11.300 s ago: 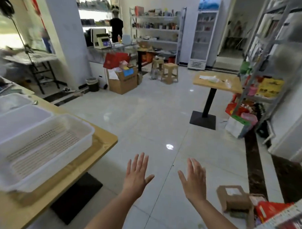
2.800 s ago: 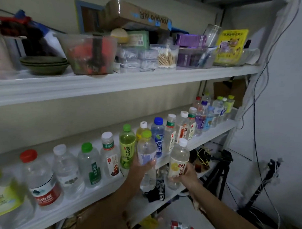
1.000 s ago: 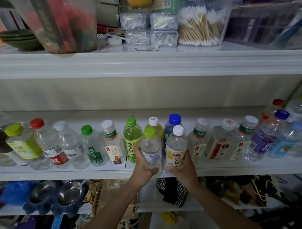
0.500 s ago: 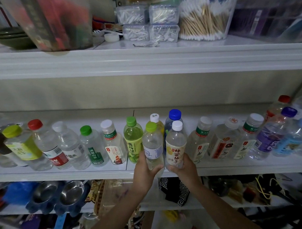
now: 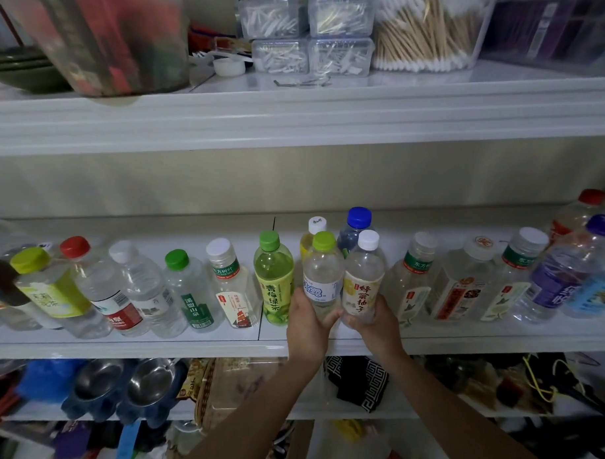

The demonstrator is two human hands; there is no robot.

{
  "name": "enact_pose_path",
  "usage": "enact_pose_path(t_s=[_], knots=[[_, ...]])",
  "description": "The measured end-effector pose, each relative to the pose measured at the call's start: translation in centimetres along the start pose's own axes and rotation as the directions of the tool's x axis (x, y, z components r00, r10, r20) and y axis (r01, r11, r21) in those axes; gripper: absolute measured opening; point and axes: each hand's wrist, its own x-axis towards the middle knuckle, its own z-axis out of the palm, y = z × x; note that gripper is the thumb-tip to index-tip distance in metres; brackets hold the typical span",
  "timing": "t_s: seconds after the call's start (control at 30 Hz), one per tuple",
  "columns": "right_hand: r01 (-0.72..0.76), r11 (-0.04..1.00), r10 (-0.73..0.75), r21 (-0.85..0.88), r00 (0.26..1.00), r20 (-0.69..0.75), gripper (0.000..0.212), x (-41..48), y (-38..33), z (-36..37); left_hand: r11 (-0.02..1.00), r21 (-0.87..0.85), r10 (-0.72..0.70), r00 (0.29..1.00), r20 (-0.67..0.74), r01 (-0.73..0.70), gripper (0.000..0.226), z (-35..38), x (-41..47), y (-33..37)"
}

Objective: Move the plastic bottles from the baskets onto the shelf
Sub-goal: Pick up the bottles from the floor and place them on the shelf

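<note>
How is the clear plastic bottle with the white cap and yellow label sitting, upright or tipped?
Upright: the white-capped yellow-labelled clear bottle points cap up, and the right hand grips its lower end.

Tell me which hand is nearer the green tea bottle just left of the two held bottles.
Left. The left hand, gripping the green-capped bottle, sits right beside the green tea bottle; the right hand, gripping the white-capped bottle, lies farther right.

The left hand [image 5: 306, 324] and right hand [image 5: 380, 326], earlier empty, now grip the green-capped bottle [image 5: 322, 274] and white-capped bottle [image 5: 362, 283] (side by side), lifted from below the shelf [image 5: 153, 344] edge up to its front.
</note>
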Motion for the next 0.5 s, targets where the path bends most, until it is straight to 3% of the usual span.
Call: enact_pose_path(t_s=[0.37,0.5], knots=[[-0.017,0.994,0.021,0.107,0.999,-0.034,0.06,0.2,0.7,0.7,1.0,-0.003,-0.02,1.0,-0.008,0.02,0.065,1.3,0.9,0.0],[0.005,0.995,0.0,0.097,0.998,-0.056,0.061,-0.2,0.5,0.9,0.984,-0.178,-0.02,0.997,0.08,0.034,0.072,1.0,0.5,-0.9]])
